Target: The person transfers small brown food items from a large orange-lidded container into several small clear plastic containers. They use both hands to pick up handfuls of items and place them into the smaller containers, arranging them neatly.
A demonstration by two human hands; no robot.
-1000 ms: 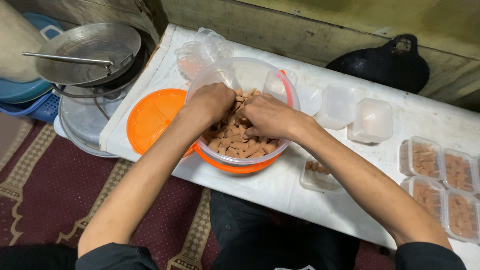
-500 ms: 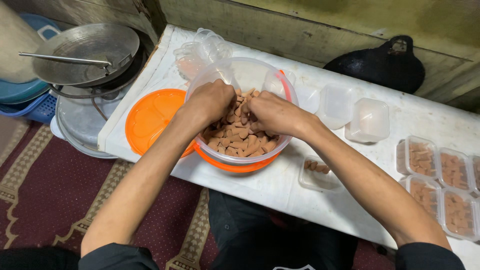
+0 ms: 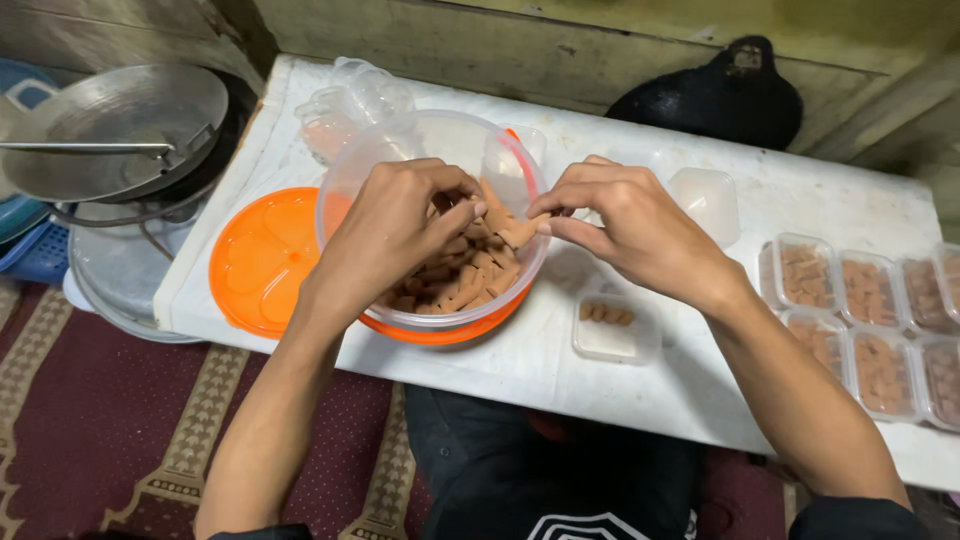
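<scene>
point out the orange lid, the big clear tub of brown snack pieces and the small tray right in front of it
flat round orange plastic lid [image 3: 262, 258], head view, bare centre
large clear plastic tub [image 3: 420, 140], head view, far wall
small clear plastic tray [image 3: 612, 338], head view, bare bottom

Hands: two are showing, the left hand [image 3: 400, 225] and the right hand [image 3: 630, 225].
Big clear tubs [image 3: 390, 150]: one is standing on the surface [image 3: 820, 200].
Orange lids [image 3: 265, 255]: one is lying beside it.
Filled small boxes [image 3: 800, 272]: at least six are sitting at the right.
Part-filled small boxes [image 3: 610, 330]: one.
Metal pans [image 3: 110, 130]: at least two are stacking up at the left.
Black bags [image 3: 720, 95]: one.
</scene>
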